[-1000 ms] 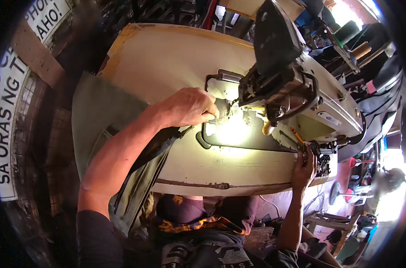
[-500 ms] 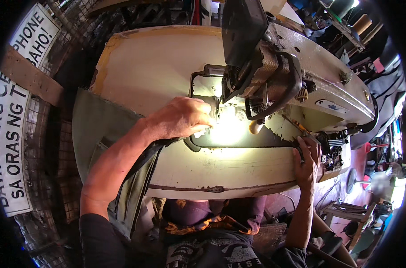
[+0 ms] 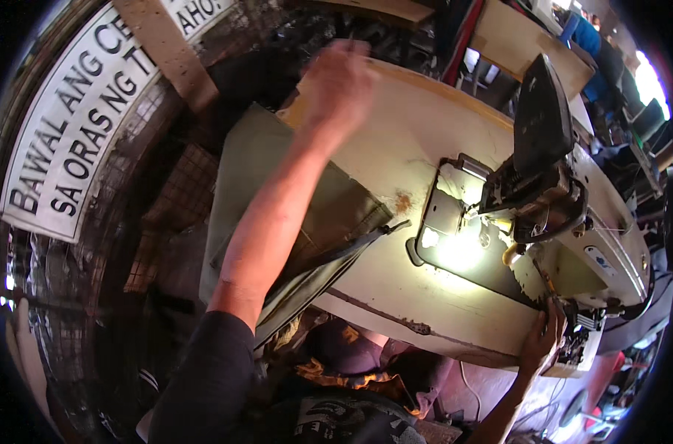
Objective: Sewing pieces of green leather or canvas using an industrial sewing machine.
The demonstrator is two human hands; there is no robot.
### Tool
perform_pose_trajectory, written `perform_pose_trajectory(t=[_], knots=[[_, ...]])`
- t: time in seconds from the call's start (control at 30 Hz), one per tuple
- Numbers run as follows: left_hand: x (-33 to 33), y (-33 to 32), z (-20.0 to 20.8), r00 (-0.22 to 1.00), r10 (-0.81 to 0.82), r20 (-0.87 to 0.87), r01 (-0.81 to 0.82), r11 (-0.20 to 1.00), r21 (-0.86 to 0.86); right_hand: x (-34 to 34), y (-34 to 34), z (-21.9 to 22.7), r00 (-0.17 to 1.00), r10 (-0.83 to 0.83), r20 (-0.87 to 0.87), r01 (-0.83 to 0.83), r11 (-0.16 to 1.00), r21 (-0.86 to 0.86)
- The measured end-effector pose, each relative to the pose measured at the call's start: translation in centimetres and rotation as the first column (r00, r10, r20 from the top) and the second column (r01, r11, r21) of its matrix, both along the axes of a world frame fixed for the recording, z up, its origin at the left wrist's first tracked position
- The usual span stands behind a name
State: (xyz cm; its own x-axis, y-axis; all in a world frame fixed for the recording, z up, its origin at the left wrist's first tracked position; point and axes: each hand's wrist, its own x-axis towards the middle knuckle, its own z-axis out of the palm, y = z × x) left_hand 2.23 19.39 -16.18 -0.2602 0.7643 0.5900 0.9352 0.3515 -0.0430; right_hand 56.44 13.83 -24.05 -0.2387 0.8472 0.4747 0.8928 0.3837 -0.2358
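A sewing machine stands on a pale worn table, its lamp lighting the dark bed plate. My left hand is raised over the table's far left part, away from the needle area. It is smeared by motion, so its fingers and anything in them are unclear. Under my left forearm lies grey-green cloth with a dark strip along one edge, hanging off the table's left side. My right hand rests at the table's right front edge with fingers stretched out, beside a thin tool with an orange part.
A winder-like mechanism sits just right of my right hand. Wire mesh and a white sign with a wooden board stand at the left. A brown panel is at the back right. My lap is below the front edge.
My left hand has left the lit needle area and swung up to the far left. The head view has shifted left, so the machine appears further right. My right hand stays at the table edge.
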Motion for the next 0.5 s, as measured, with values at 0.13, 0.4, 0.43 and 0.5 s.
perform_pose_trajectory(t=[0.13, 0.4, 0.43, 0.5], knots=[[-5.9, -6.6, 0.2, 0.818, 0.474, 0.327, -0.353, 0.862, -0.364, 0.4, 0.1, -0.4, 1.0, -0.021, 0.004, 0.021, 1.0, -0.011], [6.9, -13.2, -6.2, 0.973, 0.036, 0.226, 0.085, 0.859, -0.504, 0.2, 0.0, -0.4, 0.997, -0.076, 0.023, 0.074, 0.992, 0.1], [8.9, -13.8, -6.0, 0.963, -0.117, 0.242, 0.225, 0.843, -0.489, 0.2, 0.0, -0.5, 0.999, -0.044, 0.0, 0.044, 0.992, 0.119], [12.4, -14.7, -5.8, 0.907, -0.327, 0.264, 0.419, 0.757, -0.502, 0.3, -0.1, -0.5, 0.999, -0.031, -0.036, 0.034, 0.995, 0.094]])
